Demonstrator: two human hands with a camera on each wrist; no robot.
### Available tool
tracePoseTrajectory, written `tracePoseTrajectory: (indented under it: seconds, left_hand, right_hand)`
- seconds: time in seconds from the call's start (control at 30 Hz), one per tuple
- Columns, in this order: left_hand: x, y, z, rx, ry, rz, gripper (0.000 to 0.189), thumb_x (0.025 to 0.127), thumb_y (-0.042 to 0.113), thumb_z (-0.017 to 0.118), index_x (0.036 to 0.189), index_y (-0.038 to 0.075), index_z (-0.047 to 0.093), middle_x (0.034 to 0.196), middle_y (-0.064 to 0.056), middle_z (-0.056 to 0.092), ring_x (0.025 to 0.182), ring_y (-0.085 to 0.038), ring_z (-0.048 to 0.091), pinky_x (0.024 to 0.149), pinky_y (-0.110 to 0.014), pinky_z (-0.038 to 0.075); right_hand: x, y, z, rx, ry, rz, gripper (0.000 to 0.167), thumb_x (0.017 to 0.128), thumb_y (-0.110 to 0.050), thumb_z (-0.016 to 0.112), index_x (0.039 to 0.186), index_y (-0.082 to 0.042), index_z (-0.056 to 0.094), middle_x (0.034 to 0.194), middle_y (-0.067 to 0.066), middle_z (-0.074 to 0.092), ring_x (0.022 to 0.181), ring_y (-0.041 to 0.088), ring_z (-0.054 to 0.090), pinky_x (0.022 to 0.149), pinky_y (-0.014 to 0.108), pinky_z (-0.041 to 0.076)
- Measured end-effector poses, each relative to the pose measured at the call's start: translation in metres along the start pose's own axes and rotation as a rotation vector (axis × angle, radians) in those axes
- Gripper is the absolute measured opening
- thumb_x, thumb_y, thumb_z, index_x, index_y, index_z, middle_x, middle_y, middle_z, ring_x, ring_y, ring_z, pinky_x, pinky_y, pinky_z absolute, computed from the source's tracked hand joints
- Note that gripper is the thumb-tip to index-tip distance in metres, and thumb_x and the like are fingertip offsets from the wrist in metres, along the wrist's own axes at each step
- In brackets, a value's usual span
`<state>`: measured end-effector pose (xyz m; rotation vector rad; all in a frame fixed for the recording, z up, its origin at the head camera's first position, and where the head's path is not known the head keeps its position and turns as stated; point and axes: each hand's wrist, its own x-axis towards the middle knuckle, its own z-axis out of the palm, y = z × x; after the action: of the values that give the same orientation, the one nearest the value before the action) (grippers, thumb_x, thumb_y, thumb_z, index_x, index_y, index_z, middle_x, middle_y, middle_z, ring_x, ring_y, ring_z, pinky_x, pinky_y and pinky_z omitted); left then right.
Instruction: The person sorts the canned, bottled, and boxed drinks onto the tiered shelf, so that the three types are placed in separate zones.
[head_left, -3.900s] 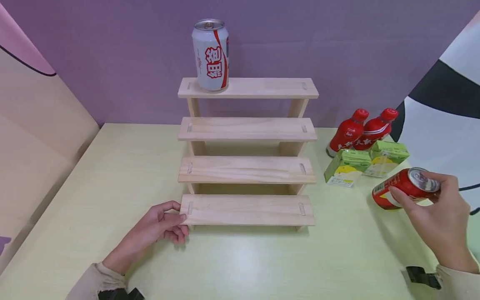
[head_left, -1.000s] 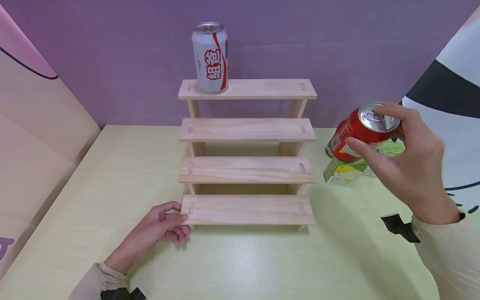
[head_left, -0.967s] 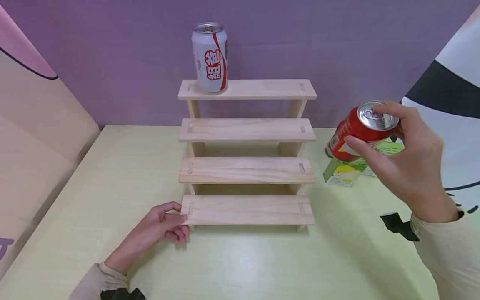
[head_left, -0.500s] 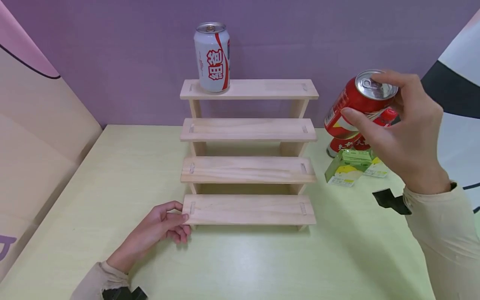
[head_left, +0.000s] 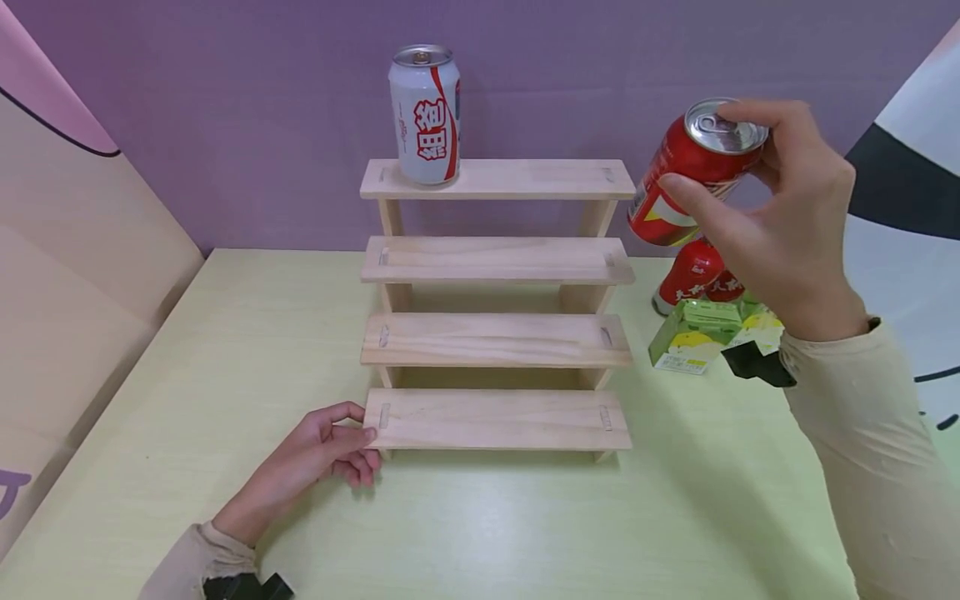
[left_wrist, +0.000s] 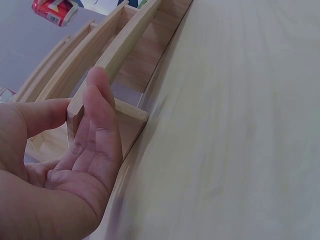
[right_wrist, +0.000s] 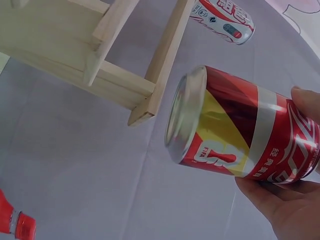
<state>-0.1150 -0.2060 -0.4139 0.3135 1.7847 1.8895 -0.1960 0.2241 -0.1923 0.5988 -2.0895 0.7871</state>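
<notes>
My right hand grips a red soda can near its top, thumb on the side and a fingertip at the lid. The can is tilted in the air just right of the top tier of a stepped wooden stand. In the right wrist view the red can's base points toward the stand's end. My left hand pinches the left end of the stand's lowest board. A white soda can with red characters stands upright on the top tier's left side.
Two red bottles stand right of the stand, partly hidden by my right hand. In front of them are two green drink cartons, one partly covered. A purple backdrop rises behind the pale table.
My right hand has lifted the red can from low on the right, up and leftward past the bottles to the top tier's height. My left hand keeps its hold on the stand.
</notes>
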Motion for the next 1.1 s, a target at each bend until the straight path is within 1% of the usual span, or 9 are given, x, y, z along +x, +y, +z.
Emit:
tracePoseTrajectory:
  seconds: [0.2,0.43,0.47,0.6,0.67,0.77,0.9,1.03,1.1]
  left_hand:
    - [0.0,-0.001,0.0,-0.008,-0.003,0.0,0.021,0.102,0.015,0.057,0.111,-0.001,0.048,0.083,-0.011,0.072,0.068,-0.017,0.067,0.061,-0.027,0.055]
    - [-0.005,0.0,-0.001,0.01,0.016,-0.004,0.022,0.102,0.015,0.058,0.112,-0.001,0.048,0.083,-0.013,0.072,0.068,-0.019,0.067,0.063,-0.028,0.056]
    - [-0.006,0.0,-0.001,0.009,0.018,-0.007,0.022,0.102,0.015,0.058,0.112,-0.001,0.048,0.083,-0.013,0.072,0.068,-0.019,0.067,0.063,-0.028,0.056]
    - [-0.006,0.001,-0.002,0.003,0.021,-0.016,0.022,0.102,0.016,0.058,0.112,-0.001,0.047,0.083,-0.012,0.072,0.069,-0.019,0.068,0.063,-0.028,0.056]
    - [-0.006,0.001,-0.002,0.0,0.02,-0.018,0.022,0.101,0.015,0.058,0.111,0.0,0.047,0.083,-0.011,0.072,0.069,-0.019,0.068,0.064,-0.028,0.056]
    - [-0.006,0.001,-0.002,-0.008,0.01,-0.011,0.021,0.102,0.015,0.057,0.112,0.0,0.047,0.083,-0.01,0.072,0.069,-0.018,0.067,0.064,-0.028,0.055]
    - [-0.005,0.001,-0.001,-0.014,0.001,0.0,0.019,0.102,0.014,0.057,0.111,0.0,0.047,0.083,-0.009,0.072,0.069,-0.017,0.068,0.063,-0.027,0.055]
    - [-0.003,0.0,-0.001,-0.006,0.002,-0.006,0.02,0.102,0.015,0.057,0.111,0.001,0.047,0.083,-0.009,0.072,0.069,-0.018,0.067,0.063,-0.028,0.055]
    - [-0.002,-0.001,0.0,0.001,0.007,-0.013,0.021,0.102,0.016,0.058,0.112,0.001,0.047,0.083,-0.01,0.072,0.069,-0.018,0.067,0.063,-0.028,0.055]
  right_hand:
    - [0.01,0.002,0.009,0.019,0.004,0.019,0.054,0.085,-0.008,0.079,0.134,-0.011,0.056,0.131,0.001,0.062,0.116,0.012,0.061,0.098,0.021,0.048]
    - [0.025,0.004,0.027,0.055,0.008,-0.044,0.048,0.088,-0.015,0.076,0.132,-0.009,0.057,0.129,0.004,0.063,0.114,0.014,0.063,0.096,0.024,0.05]
    - [0.028,0.003,0.029,0.064,0.015,-0.039,0.048,0.088,-0.016,0.077,0.131,-0.009,0.058,0.129,0.003,0.064,0.113,0.014,0.064,0.096,0.024,0.05]
    - [0.038,-0.003,0.04,0.091,0.027,0.042,0.048,0.088,-0.022,0.078,0.131,-0.01,0.059,0.129,0.0,0.063,0.114,0.013,0.063,0.097,0.024,0.05]
    - [0.044,-0.008,0.046,0.106,0.029,0.103,0.049,0.087,-0.025,0.079,0.13,-0.012,0.059,0.13,-0.002,0.063,0.115,0.012,0.063,0.099,0.025,0.049]
    - [0.054,-0.013,0.054,0.118,-0.001,0.159,0.051,0.087,-0.028,0.078,0.132,-0.014,0.058,0.131,-0.002,0.061,0.117,0.012,0.062,0.1,0.025,0.048]
    - [0.066,-0.016,0.065,0.124,-0.047,0.205,0.053,0.088,-0.029,0.078,0.133,-0.014,0.056,0.133,-0.001,0.06,0.117,0.013,0.061,0.1,0.024,0.047]
    - [0.073,-0.014,0.075,0.103,-0.07,0.216,0.054,0.088,-0.031,0.078,0.134,-0.013,0.055,0.132,-0.001,0.06,0.113,0.013,0.061,0.097,0.023,0.049]
    - [0.075,-0.012,0.079,0.112,-0.072,0.205,0.054,0.087,-0.031,0.078,0.133,-0.012,0.056,0.13,0.0,0.062,0.108,0.014,0.061,0.095,0.023,0.05]
